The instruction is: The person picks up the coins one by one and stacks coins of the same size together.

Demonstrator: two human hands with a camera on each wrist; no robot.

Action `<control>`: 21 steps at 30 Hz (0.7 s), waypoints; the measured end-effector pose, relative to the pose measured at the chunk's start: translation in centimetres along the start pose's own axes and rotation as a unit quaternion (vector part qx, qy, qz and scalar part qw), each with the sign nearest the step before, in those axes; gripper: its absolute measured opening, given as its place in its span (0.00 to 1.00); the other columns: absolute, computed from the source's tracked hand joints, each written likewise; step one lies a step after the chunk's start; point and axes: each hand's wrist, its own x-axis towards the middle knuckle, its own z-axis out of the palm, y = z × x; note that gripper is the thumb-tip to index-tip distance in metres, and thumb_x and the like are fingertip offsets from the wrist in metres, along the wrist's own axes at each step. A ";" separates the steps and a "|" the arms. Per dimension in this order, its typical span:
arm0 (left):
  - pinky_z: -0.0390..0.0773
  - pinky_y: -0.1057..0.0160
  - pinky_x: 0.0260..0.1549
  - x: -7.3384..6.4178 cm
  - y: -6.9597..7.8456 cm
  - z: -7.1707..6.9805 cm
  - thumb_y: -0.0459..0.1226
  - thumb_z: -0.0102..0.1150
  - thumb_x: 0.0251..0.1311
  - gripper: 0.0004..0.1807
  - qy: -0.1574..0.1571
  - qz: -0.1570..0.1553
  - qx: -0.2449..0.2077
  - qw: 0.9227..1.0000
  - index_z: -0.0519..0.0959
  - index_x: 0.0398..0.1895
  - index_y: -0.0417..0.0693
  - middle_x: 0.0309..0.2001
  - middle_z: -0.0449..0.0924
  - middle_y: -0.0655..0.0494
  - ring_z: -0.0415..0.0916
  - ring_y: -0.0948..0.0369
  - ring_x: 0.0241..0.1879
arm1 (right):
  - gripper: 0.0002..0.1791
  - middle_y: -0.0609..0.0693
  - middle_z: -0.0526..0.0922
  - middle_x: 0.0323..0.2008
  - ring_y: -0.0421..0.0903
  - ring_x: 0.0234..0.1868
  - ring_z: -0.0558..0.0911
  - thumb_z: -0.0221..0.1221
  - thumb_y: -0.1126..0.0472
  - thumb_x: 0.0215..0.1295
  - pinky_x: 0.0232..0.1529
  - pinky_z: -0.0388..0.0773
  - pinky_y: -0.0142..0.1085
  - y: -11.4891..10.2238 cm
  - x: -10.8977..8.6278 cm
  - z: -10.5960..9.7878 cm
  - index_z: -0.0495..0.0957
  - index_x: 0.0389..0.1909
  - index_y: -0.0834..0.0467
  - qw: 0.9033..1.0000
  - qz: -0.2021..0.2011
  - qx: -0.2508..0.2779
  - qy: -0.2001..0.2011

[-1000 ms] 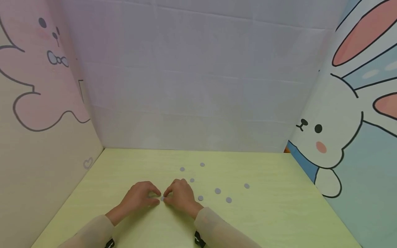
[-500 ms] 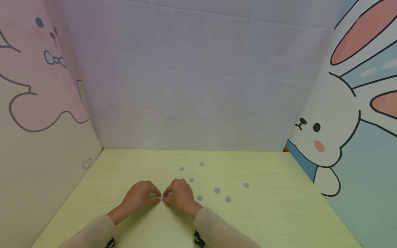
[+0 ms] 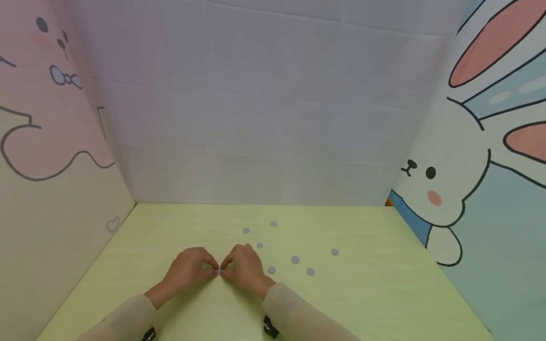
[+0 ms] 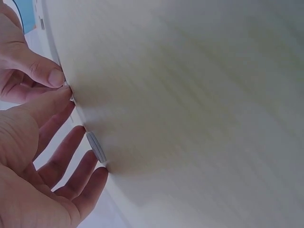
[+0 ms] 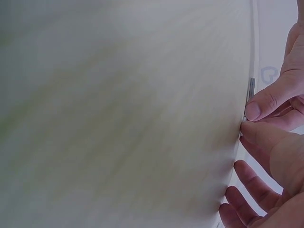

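Both hands meet low in the head view, left of the middle, over the pale yellow-green table. Between their fingertips shows a small grey disc, mostly covered by the fingers. My left hand pinches it from the left with thumb and forefinger. From the other side, my right hand pinches it the same way. In the left wrist view a short stack of grey discs stands on the table beside the left hand's other fingers. Those fingers are bent, with their tips at the tabletop.
Several flat grey discs lie scattered right of and behind the hands, such as a near disc and a far right disc. A white sheet closes the back. Cartoon-printed panels stand at both sides.
The fingertips of both hands have drawn together around the small disc, narrowing the gap between them. The scattered discs keep their places; the head view has shifted slightly.
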 end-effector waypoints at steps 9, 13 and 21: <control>0.82 0.61 0.34 0.0 0.0 0.2 0.39 0.84 0.51 0.09 0.001 -0.009 0.004 1.000 0.91 0.28 0.66 0.33 0.85 0.73 0.83 0.64 0.37 | 0.03 0.43 0.83 0.34 0.40 0.35 0.73 0.79 0.52 0.58 0.31 0.66 0.27 -0.1 0.1 0.1 0.95 0.29 0.45 1.000 0.002 0.002 0.000; 0.81 0.60 0.34 -0.1 0.1 0.1 0.39 0.83 0.52 0.09 0.002 -0.009 0.004 1.000 0.91 0.28 0.65 0.33 0.85 0.72 0.83 0.63 0.37 | 0.03 0.43 0.83 0.34 0.39 0.35 0.72 0.79 0.53 0.58 0.31 0.66 0.27 -0.1 0.1 0.0 0.95 0.30 0.45 1.000 0.004 0.008 -0.001; 0.83 0.57 0.36 -0.2 0.7 -0.2 0.39 0.83 0.52 0.08 0.000 -0.016 0.008 1.000 0.91 0.28 0.63 0.33 0.86 0.69 0.83 0.61 0.38 | 0.03 0.45 0.86 0.37 0.41 0.39 0.75 0.77 0.56 0.61 0.37 0.71 0.29 0.2 -0.1 -1.2 0.95 0.35 0.49 0.999 -0.005 0.033 -0.043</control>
